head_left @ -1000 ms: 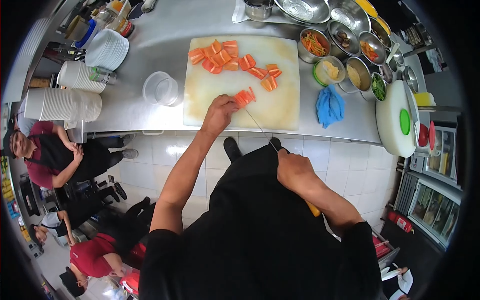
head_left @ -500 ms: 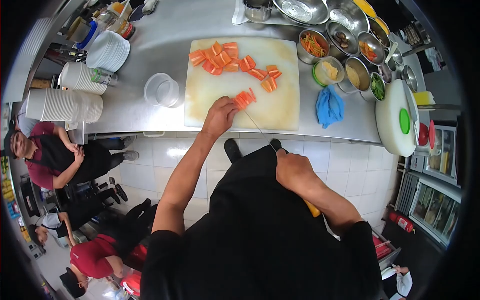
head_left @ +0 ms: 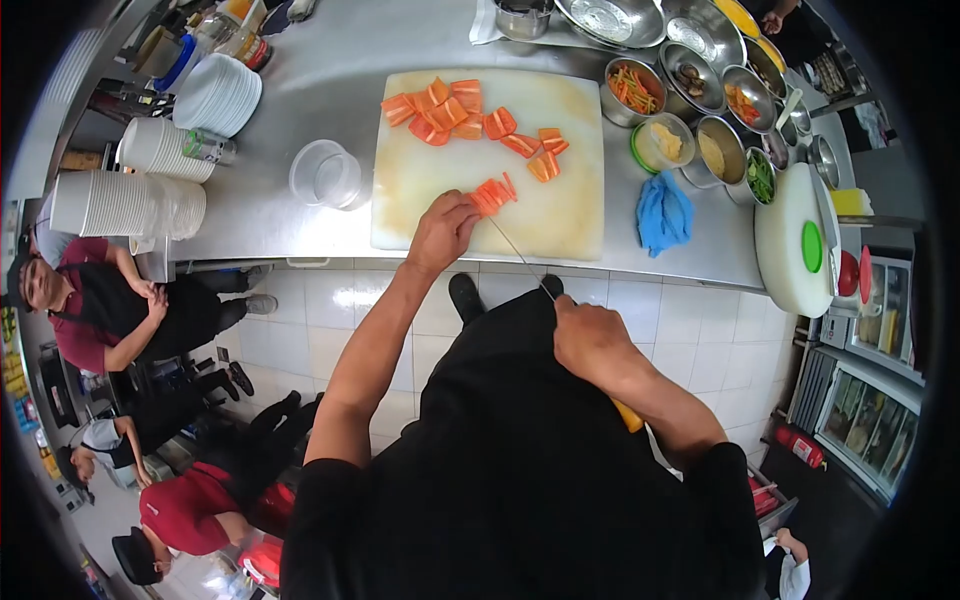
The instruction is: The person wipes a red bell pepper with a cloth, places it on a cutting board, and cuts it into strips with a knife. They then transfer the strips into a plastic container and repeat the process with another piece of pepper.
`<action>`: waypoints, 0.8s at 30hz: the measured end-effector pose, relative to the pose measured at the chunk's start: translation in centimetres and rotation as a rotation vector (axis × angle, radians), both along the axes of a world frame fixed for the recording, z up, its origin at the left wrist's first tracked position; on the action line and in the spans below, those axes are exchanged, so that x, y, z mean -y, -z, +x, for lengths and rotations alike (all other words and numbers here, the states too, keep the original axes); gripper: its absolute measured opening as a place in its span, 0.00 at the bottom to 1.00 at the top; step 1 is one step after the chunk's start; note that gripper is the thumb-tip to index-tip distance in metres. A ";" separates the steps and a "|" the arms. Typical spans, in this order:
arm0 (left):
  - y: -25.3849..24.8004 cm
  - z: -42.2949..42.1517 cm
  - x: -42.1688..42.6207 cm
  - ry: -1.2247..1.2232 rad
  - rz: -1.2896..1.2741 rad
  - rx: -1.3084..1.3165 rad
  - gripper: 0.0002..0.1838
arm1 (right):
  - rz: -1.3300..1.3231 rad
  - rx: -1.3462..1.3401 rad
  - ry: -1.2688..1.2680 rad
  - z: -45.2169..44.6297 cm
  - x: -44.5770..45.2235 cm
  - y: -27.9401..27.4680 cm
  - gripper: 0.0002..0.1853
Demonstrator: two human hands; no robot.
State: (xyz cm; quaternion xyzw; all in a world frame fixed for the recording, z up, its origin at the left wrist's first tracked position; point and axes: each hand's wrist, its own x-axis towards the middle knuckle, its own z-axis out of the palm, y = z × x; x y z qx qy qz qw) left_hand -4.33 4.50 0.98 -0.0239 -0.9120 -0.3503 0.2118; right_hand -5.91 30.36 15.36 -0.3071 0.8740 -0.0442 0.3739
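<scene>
My left hand (head_left: 443, 232) has its fingers bunched on sliced red bell pepper (head_left: 491, 196) near the front edge of a white cutting board (head_left: 545, 222). In my right hand (head_left: 592, 338) is a knife (head_left: 518, 253), its thin blade running up to the slices beside my left fingertips. A yellow handle end (head_left: 628, 415) shows below my right wrist. Larger red pepper pieces (head_left: 440, 110) lie in a group at the back left of the board, with several more trailing toward its middle right.
A clear plastic tub (head_left: 325, 174) stands left of the board, with stacked white bowls (head_left: 125, 207) and plates (head_left: 218, 95) beyond. On the right are a blue cloth (head_left: 664, 213), a bowl of cut vegetables (head_left: 635, 90) and other metal bowls. Co-workers stand at the left.
The view has shifted slightly, so the board sits a little further right and up. Both hands keep nearly the same pose on the pepper and knife.
</scene>
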 end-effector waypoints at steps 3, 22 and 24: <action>0.1 0.0 -0.1 -0.021 -0.039 -0.021 0.05 | -0.189 -0.106 -0.088 -1.2 2.1 1.1 0.09; -0.1 0.0 -0.4 -0.023 -0.018 -0.072 0.06 | -0.182 -0.067 -0.091 -2.8 4.1 2.1 0.11; -0.3 0.1 -0.5 -0.021 -0.021 -0.077 0.06 | -0.153 -0.041 -0.079 -2.6 3.6 2.1 0.12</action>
